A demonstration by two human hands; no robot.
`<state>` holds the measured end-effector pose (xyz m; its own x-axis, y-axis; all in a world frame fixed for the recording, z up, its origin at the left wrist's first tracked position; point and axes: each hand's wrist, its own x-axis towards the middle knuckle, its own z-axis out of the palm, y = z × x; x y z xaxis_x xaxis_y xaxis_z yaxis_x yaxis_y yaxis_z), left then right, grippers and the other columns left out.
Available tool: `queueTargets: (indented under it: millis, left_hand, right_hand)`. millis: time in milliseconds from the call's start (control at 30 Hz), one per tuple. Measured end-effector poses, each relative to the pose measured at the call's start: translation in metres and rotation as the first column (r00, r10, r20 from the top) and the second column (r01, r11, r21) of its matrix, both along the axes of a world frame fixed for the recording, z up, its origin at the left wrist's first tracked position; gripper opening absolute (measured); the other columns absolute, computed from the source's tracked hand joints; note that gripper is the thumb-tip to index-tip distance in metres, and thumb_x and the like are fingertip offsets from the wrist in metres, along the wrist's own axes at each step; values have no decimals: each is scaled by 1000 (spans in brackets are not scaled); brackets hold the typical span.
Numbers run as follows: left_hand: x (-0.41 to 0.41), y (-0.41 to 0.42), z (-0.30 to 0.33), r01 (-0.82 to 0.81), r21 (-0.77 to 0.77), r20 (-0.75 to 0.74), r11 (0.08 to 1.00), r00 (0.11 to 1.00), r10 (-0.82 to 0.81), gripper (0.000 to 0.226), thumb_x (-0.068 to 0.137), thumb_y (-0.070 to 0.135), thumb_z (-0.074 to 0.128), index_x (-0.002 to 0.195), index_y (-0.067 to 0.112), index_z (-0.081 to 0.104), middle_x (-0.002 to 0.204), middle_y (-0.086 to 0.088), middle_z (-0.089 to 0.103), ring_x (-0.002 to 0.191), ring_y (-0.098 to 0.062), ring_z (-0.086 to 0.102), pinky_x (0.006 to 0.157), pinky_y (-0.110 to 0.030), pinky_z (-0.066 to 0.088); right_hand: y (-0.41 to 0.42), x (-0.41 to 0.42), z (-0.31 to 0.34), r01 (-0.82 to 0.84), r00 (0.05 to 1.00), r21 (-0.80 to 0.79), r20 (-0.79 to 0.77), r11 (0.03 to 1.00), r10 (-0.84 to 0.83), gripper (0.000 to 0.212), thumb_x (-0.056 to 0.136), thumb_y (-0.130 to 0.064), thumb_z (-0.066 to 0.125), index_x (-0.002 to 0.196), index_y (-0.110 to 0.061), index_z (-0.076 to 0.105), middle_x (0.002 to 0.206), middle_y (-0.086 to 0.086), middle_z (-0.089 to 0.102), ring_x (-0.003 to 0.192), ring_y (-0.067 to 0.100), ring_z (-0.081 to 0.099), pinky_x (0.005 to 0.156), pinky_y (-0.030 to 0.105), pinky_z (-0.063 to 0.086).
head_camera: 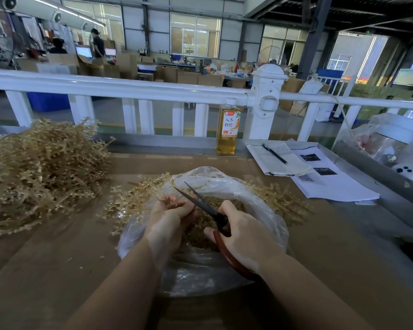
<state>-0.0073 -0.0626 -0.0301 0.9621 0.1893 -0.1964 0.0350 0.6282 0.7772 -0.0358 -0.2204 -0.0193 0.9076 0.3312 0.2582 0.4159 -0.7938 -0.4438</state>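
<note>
Now right hand (246,236) grips black-bladed scissors (200,202), blades parted; left hand (167,219) holds tan sprigs (138,198).

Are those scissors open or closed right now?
Open: the two black blades of the scissors spread apart toward their tips.

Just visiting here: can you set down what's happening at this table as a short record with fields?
work: cutting with scissors over a clear plastic bag
left hand: pinches a tan sprig, mostly hidden, at the blades
right hand: grips the scissors, blades open
left of table: big pile of tan sprigs
by the white railing: bottle of amber drink
right side: notebook with a pen on it, printed sheets beside
</note>
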Motion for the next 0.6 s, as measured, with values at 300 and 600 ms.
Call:
queueTargets:
  millis: [300, 600]
  left_hand:
    - [4, 2, -5, 9, -18, -24, 1000, 1000, -10, 31, 80, -18, 56, 87, 10, 45, 85, -13, 63, 70, -21, 67, 52, -21, 55]
    - [8, 5, -12, 68, 24, -10, 997, 998, -68, 29, 78, -14, 61, 97, 5, 51, 89, -16, 65, 71, -22, 69, 55, -24, 55]
  right_hand:
    - [-1, 2, -7, 8, 996, -82, 95, 997, 0, 27, 89, -42, 58, 96, -30, 35, 84, -6, 61, 73, 11, 54, 61, 21, 33]
    - [0, 0, -7, 18, 993, -71, 122, 997, -9, 29, 89, -46, 59, 93, -31, 34, 76, -11, 55, 68, 6, 49, 54, 14, 30]
